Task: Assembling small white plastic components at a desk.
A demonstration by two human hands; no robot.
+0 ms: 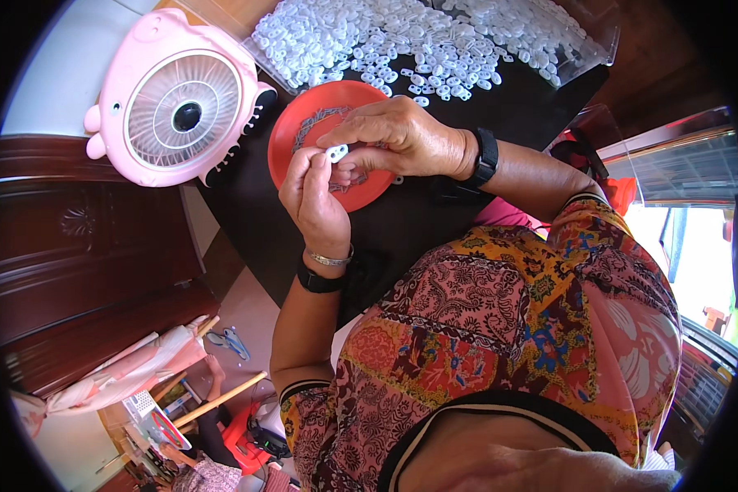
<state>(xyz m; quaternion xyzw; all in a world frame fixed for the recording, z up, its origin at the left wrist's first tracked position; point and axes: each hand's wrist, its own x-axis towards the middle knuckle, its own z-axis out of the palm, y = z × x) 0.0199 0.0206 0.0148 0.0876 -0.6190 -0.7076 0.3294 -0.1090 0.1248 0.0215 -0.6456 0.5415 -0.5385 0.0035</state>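
Note:
My left hand (315,201) pinches a small white oval plastic piece (337,153) with two holes between thumb and fingertips. Close against that piece are the bent fingers and thumb of my right hand (406,135); whether they grip something tiny as well is hidden. Both hands are held above a round orange-red bowl (282,135). Thin grey metal-looking bits (310,125) lie in the bowl, partly covered by my hands. Beyond it spreads a big heap of similar white oval pieces (385,37), some scattered loose toward the bowl.
A pink animal-shaped fan (187,115) stands left of the bowl on the dark tabletop (402,238). A clear plastic tray edge (586,53) borders the heap. Dark wooden panelling (82,238) is at left. At lower left another person (209,476) is partly visible near a wooden pole (221,399).

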